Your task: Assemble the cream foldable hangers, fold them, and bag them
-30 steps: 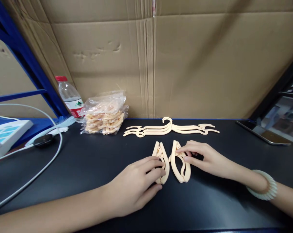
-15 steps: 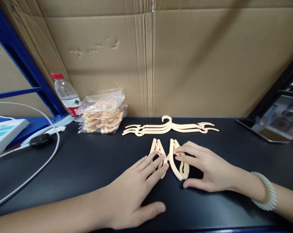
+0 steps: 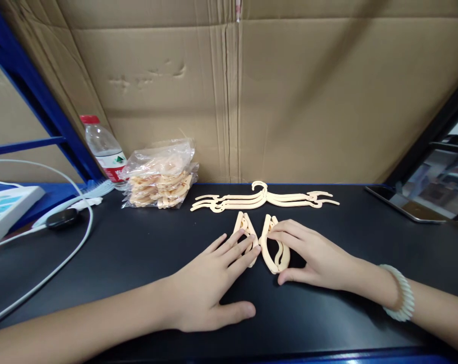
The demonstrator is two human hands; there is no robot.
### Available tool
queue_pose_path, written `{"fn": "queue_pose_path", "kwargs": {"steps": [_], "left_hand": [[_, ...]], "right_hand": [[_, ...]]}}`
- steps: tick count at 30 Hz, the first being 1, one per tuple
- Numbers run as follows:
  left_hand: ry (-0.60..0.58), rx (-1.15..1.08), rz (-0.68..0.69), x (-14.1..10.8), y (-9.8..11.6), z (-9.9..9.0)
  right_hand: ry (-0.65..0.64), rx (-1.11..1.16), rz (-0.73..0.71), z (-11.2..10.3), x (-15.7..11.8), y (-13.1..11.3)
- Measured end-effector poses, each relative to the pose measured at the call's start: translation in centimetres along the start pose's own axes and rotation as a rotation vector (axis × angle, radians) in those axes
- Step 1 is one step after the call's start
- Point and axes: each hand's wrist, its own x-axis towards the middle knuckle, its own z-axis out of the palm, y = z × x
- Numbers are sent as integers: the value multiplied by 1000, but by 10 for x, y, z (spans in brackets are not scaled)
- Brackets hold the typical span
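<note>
Two cream folding hangers, both folded up, lie close together on the black tabletop. My left hand (image 3: 210, 285) is open and palm down, its fingertips resting on the left folded hanger (image 3: 239, 220) and partly covering it. The right folded hanger (image 3: 266, 255) has my right hand (image 3: 316, 255) at its right side. The fingertips of that hand touch the hanger's upper part, and the thumb, spread apart from them, is by its lower end. Just behind lie unfolded cream hangers (image 3: 247, 202), stacked with hook upward.
Clear plastic bags of folded hangers (image 3: 158, 177) sit at back left beside a red-capped bottle (image 3: 103, 146). White cable (image 3: 87, 222) and a black oval object (image 3: 62, 219) lie further left. A flat dark device (image 3: 403, 205) lies at right; cardboard (image 3: 308, 101) stands behind.
My right hand and the right folded hanger have shifted slightly left, closer to the left one. Both folded hangers sit a little higher in view. My left hand stays on its hanger.
</note>
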Motion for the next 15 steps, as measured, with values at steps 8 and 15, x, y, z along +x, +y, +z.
{"fn": "queue_pose_path", "kwargs": {"steps": [8,15], "left_hand": [[21,19,4,3,-5,0],[34,32,-11,3,-5,0]], "right_hand": [[18,44,21,2,3,3],[232,22,58,-13,1,12]]}}
